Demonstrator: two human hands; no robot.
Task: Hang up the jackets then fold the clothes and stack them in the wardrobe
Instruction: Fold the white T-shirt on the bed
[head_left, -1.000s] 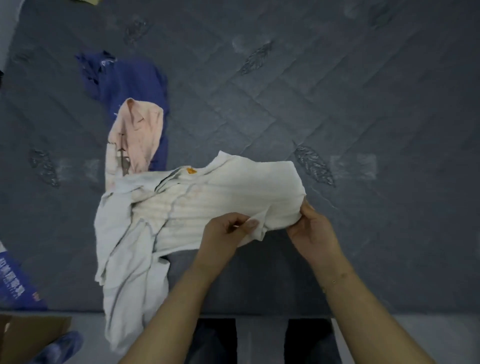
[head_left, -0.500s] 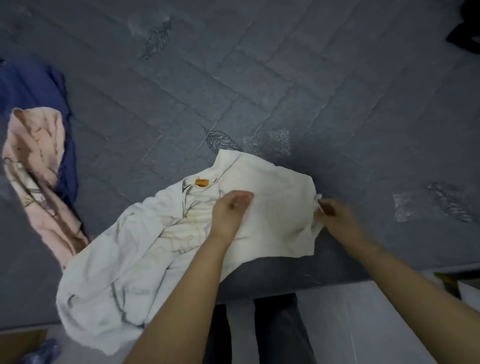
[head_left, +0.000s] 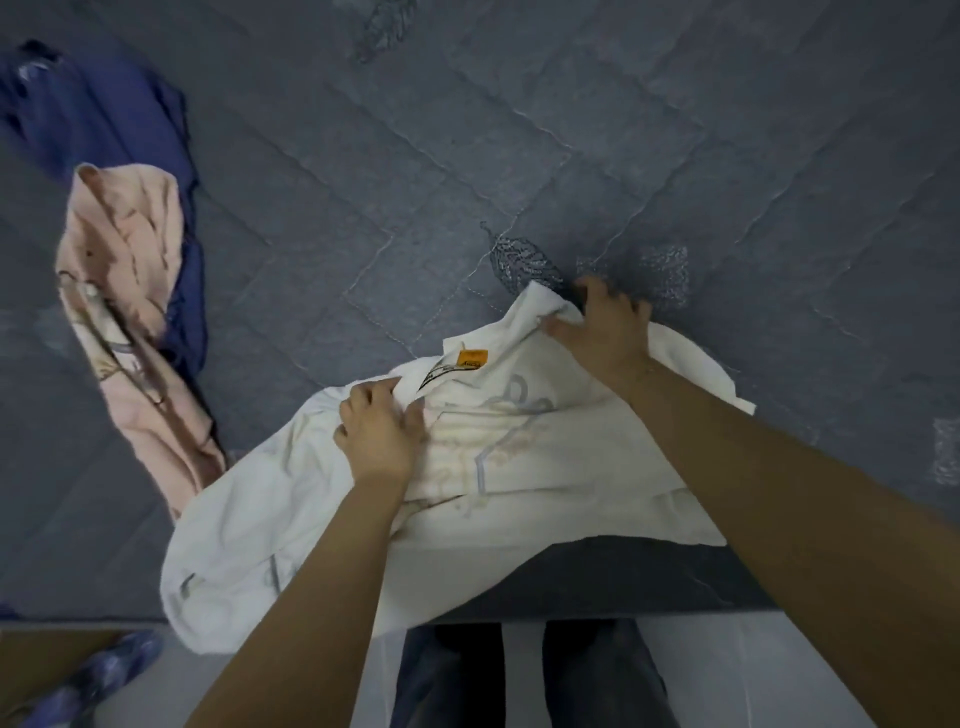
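Note:
A white garment (head_left: 545, 467) with an orange neck label lies crumpled on the near edge of the grey quilted mattress (head_left: 519, 156), its lower part hanging over the edge. My left hand (head_left: 382, 431) grips a fold of the cloth just left of the collar. My right hand (head_left: 605, 325) reaches further back and holds the cloth at the far shoulder, fingers bent over the fabric. A pink garment (head_left: 130, 291) lies in a heap at the left, partly on top of a dark blue garment (head_left: 104, 119).
Below the mattress edge is pale floor, with my dark trouser legs (head_left: 530, 675) in the middle. A brown cardboard box (head_left: 47, 660) and a blue shoe cover (head_left: 98, 680) sit at the bottom left.
The white garment went from being held up at its hem to lying on the mattress. Both hands moved up the cloth toward the collar, the right one furthest back.

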